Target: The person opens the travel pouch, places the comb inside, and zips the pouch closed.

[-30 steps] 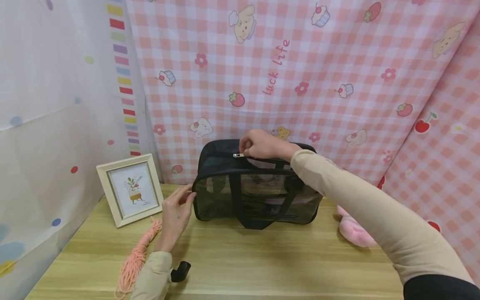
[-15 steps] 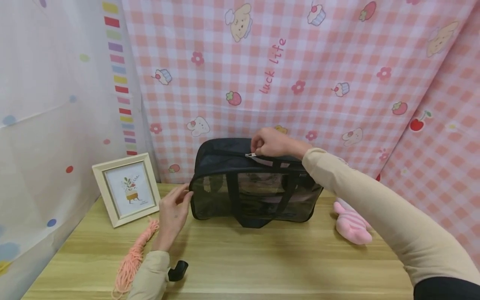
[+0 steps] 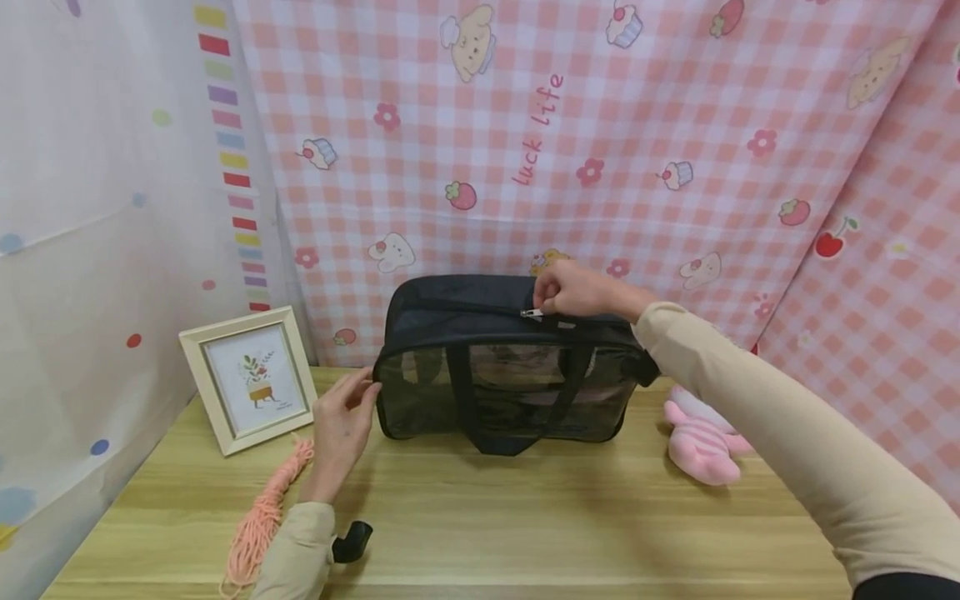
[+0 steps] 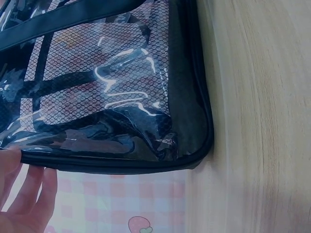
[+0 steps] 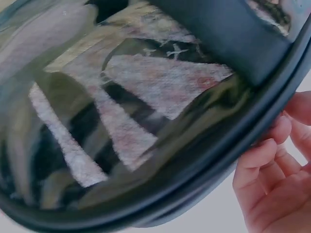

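A black bag with see-through sides (image 3: 420,400) stands upright on the table, its front handle strap (image 3: 504,442) hanging down. My right hand (image 3: 581,287) pinches the metal zipper pull (image 3: 531,313) on the bag's top. Left of the slider the zipper is closed; a short gap shows to its right. At the bag's left side my left hand (image 3: 341,429) pinches the edge piping between thumb and fingers. In the left wrist view, those fingers (image 4: 44,194) lie behind the dark piping (image 4: 116,165). The right wrist view shows curled fingers (image 5: 257,158) by the bag's rim.
A cream picture frame (image 3: 247,379) stands at the left, with a peach rope bundle (image 3: 262,525) before it. Close to my left wrist is a small black curved piece (image 3: 352,542). A pink-and-white plush toy (image 3: 703,450) lies right of the bag. Checked cloth (image 3: 480,233) hangs behind.
My right hand has drawn the zipper pull rightward along the bag's top, and the zipper's gap has become shorter. The left hand keeps its grip on the bag's left edge.
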`<action>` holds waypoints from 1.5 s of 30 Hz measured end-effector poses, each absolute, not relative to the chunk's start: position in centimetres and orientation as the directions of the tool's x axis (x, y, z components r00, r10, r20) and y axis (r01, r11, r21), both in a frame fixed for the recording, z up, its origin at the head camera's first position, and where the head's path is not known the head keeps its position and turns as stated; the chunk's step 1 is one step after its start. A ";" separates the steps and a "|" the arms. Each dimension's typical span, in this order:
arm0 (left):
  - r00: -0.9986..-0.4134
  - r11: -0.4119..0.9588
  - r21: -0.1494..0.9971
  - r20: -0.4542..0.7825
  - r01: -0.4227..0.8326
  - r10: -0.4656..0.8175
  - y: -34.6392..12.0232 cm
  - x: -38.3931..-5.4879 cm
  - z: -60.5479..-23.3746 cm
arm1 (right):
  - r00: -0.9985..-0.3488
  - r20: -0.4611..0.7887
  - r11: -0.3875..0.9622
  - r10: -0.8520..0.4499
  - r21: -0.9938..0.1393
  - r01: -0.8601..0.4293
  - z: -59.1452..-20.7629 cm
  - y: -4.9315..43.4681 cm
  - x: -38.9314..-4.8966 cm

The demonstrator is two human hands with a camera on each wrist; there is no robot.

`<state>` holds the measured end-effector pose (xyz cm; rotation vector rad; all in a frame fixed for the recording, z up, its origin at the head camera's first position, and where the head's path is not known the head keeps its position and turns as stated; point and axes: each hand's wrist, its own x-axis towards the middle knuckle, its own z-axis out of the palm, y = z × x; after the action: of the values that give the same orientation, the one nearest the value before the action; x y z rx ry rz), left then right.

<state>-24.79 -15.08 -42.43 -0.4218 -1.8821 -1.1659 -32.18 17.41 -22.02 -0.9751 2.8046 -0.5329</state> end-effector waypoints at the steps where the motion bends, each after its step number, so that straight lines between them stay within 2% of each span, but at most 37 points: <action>1: -0.569 0.508 0.557 0.808 0.657 -0.149 -15.1 -24.8 -42.4 | -0.784 -0.004 0.728 -0.621 -0.375 -0.574 -22.0 17.7 -32.2; 17: -0.540 0.496 0.538 0.827 0.682 -0.155 -15.4 -24.7 -42.3 | -0.814 -0.011 0.737 -0.580 -0.432 -0.520 -21.7 21.1 -32.0; 29: -0.571 0.494 0.564 0.806 0.662 -0.157 -15.2 -24.9 -42.6 | -0.841 -0.055 0.752 -0.538 -0.481 -0.450 -21.4 23.4 -31.4; 38: -0.581 0.505 0.568 0.799 0.649 -0.152 -14.8 -25.2 -42.5 | -0.830 -0.033 0.753 -0.557 -0.441 -0.488 -21.7 26.3 -31.4; 45: -0.574 0.515 0.560 0.805 0.649 -0.153 -15.0 -25.1 -42.7 | -0.850 -0.047 0.776 -0.525 -0.438 -0.455 -22.7 28.3 -31.3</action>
<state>-25.05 -15.04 -42.71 -0.4091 -1.8842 -1.1578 -31.28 28.25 -22.73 -0.7790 2.8012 -0.6267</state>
